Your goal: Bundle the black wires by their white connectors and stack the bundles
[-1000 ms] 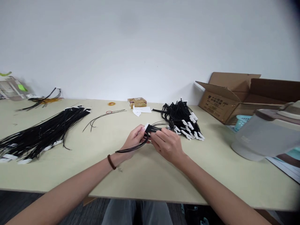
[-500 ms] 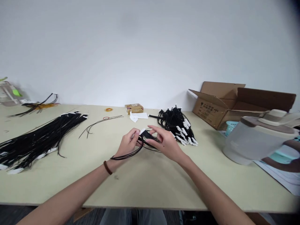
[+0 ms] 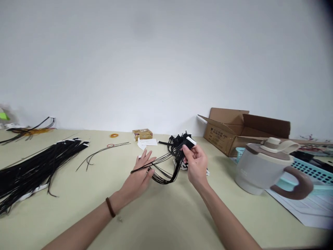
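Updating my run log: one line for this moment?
right hand grips wire bundle | left hand open at its loop | kettle right

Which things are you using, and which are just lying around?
In use: right hand gripping the wire bundle; left hand, open, touching its loops; likely the loose wires and the bundled pile.
Lying about: kettle, cardboard box, blue basket, papers, small box.
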`<state>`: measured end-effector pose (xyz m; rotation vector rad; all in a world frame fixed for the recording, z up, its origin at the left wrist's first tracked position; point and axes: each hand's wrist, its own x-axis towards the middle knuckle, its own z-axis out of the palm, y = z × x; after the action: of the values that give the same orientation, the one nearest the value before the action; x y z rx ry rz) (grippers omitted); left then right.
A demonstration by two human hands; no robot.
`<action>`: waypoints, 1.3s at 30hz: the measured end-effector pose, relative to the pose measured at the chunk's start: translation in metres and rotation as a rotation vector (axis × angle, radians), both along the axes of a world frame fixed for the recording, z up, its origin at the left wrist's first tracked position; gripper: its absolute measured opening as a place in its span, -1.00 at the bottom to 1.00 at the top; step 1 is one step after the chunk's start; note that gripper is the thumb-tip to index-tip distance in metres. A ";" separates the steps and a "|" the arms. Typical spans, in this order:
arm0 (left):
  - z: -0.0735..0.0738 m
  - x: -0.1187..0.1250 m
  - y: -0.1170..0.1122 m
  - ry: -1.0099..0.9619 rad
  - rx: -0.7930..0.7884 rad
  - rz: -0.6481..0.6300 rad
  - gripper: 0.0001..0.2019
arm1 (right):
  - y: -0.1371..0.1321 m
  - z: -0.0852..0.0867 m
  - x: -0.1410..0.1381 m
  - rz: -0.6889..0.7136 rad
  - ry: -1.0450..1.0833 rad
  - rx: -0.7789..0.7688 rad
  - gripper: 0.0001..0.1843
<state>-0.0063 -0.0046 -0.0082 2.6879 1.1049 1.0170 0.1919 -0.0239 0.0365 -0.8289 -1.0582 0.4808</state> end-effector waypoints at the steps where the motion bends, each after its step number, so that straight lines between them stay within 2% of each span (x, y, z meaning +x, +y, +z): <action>1: 0.002 0.000 -0.002 0.057 0.027 -0.019 -0.52 | 0.000 0.001 0.003 -0.058 -0.003 0.027 -0.70; 4: 0.004 0.000 -0.006 0.222 0.082 -0.083 -0.52 | -0.001 0.005 0.007 -0.156 -0.019 0.078 -0.70; 7: -0.001 -0.001 -0.005 0.301 0.038 -0.178 -0.46 | 0.000 0.009 0.009 -0.204 0.004 0.099 -0.69; 10: -0.004 -0.002 -0.002 0.266 0.011 -0.233 -0.41 | 0.001 0.012 0.014 -0.326 0.111 0.146 -0.68; 13: -0.003 -0.004 0.001 0.191 0.020 -0.197 -0.43 | 0.006 0.012 0.024 -0.454 0.133 0.194 -0.68; 15: -0.002 -0.005 0.002 0.168 0.011 -0.165 -0.45 | 0.010 0.010 0.033 -0.503 0.016 0.176 -0.69; 18: -0.002 -0.007 0.004 0.181 -0.012 -0.162 -0.48 | 0.017 0.002 0.042 -0.486 -0.257 0.109 -0.73; 20: -0.003 -0.007 0.004 0.196 -0.029 -0.171 -0.50 | 0.019 -0.002 0.045 -0.481 -0.387 0.130 -0.78; 26: -0.005 -0.007 0.004 0.201 -0.065 -0.188 -0.53 | 0.013 -0.003 0.043 -0.546 -0.488 0.291 -0.86; 29: -0.006 -0.008 0.005 0.183 -0.076 -0.199 -0.53 | 0.013 0.001 0.041 -0.475 -0.285 0.277 -0.85; 32: -0.007 -0.008 0.004 0.166 -0.109 -0.210 -0.54 | 0.015 0.005 0.036 -0.270 0.077 0.248 -0.77; 34: -0.008 -0.008 0.004 0.144 -0.142 -0.223 -0.54 | 0.017 0.008 0.032 -0.129 0.216 0.220 -0.72; 37: -0.008 -0.008 0.003 0.116 -0.178 -0.233 -0.54 | 0.015 0.012 0.029 -0.022 0.272 0.203 -0.70; 39: -0.008 -0.008 0.003 0.125 -0.182 -0.229 -0.54 | 0.011 0.014 0.030 -0.074 0.228 0.259 -0.72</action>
<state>-0.0142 -0.0014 -0.0165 2.6811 0.8348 0.6864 0.2218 -0.0130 0.0507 -0.5665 -0.8542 0.3570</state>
